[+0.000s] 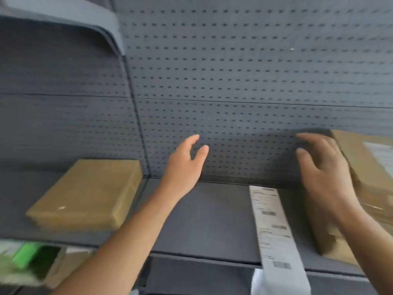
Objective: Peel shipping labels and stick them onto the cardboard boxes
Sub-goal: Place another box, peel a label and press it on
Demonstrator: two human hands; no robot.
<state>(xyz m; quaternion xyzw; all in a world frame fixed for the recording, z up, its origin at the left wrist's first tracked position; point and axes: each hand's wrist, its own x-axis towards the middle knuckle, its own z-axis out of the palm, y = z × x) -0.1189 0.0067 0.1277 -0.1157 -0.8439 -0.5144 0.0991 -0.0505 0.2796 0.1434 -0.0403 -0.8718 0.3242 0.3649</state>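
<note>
A flat cardboard box [85,194] lies on the dark shelf [208,220] at the left. A long strip of white shipping labels [274,228] runs across the shelf and hangs over its front edge. At the right stands a stack of cardboard boxes [370,175], the top one bearing a white label [382,154]. My left hand [185,165] hovers over the shelf's middle with relaxed fingers, holding nothing. My right hand [325,173] is blurred, fingers spread, right beside the stack's left side; I cannot tell whether it touches the stack.
A grey pegboard wall [234,71] backs the shelf. An upper shelf [63,20] juts out at the top left. Below the shelf's front edge at the left is a green object [27,254] on a lower level.
</note>
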